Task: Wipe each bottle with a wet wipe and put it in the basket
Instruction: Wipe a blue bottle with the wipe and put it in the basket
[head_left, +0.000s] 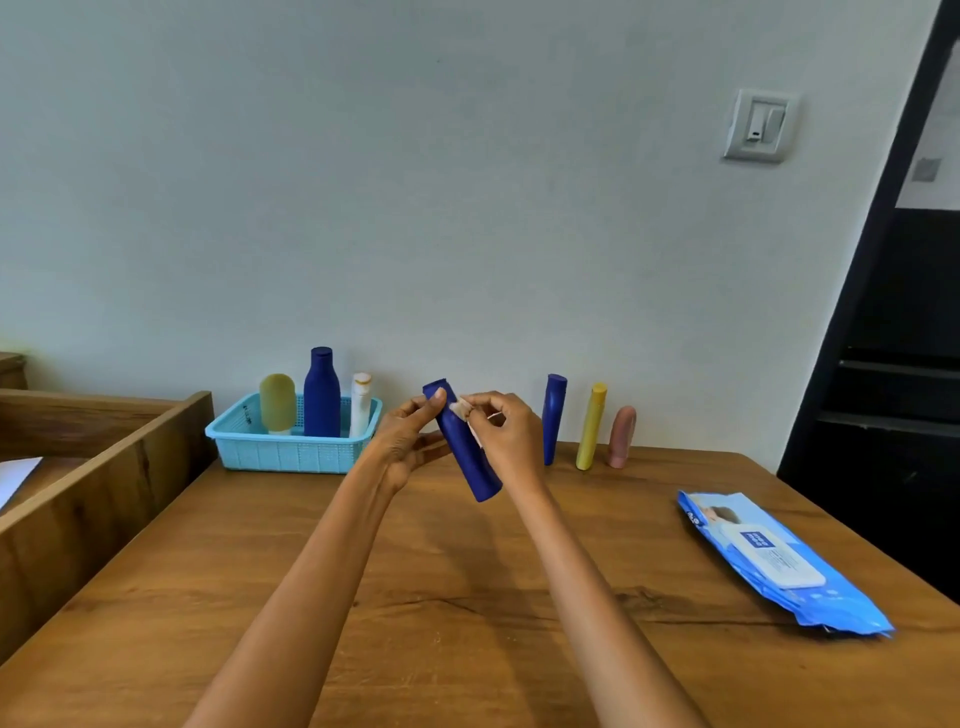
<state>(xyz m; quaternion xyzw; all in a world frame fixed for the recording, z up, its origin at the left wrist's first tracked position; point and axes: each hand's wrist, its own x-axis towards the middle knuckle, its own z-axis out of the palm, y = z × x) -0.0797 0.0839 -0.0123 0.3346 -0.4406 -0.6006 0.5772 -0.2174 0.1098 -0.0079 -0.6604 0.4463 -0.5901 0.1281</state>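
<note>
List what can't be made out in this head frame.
- Wet wipe: mostly hidden by the right hand; only a scrap shows.
- Held blue bottle: middle covered by both hands; left hand in front.
- Basket bottles: bases hidden behind the near wall.
- Wipes pack: label print too small to read.
- Left shelf: cut off by the frame edge.

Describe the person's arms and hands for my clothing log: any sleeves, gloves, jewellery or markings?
Both forearms are bare as far as the bottom edge of the frame, with no sleeves in view. The left hand and right hand wear no gloves. No watch, bracelet or ring shows on the wrists or the visible fingers, and no markings can be made out.
</note>
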